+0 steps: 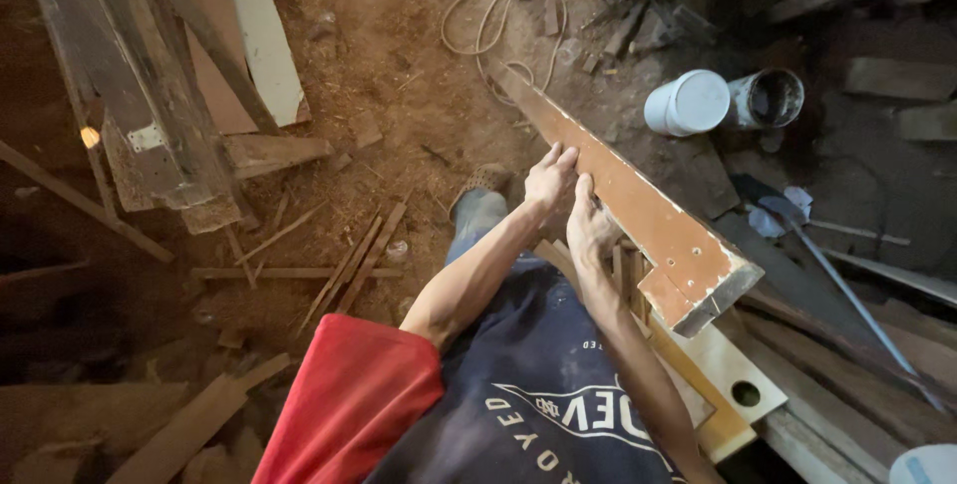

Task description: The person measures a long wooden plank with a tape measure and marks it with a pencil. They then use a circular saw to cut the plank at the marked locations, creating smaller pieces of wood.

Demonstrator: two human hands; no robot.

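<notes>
While steadying long brown-painted wooden plank (638, 210), left hand (550, 177) presses flat, fingers extended, beside right hand (590, 227) curled around plank's near edge; calls for firmer grip next.

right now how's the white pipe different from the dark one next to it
The white pipe shows a pale closed face toward the camera; the dark pipe shows an open, dark, hollow mouth. The white pipe lies nearer the brown board that both hands press on; the dark pipe lies farther right. Both are short cylinders lying side by side on the dirt floor.
</notes>
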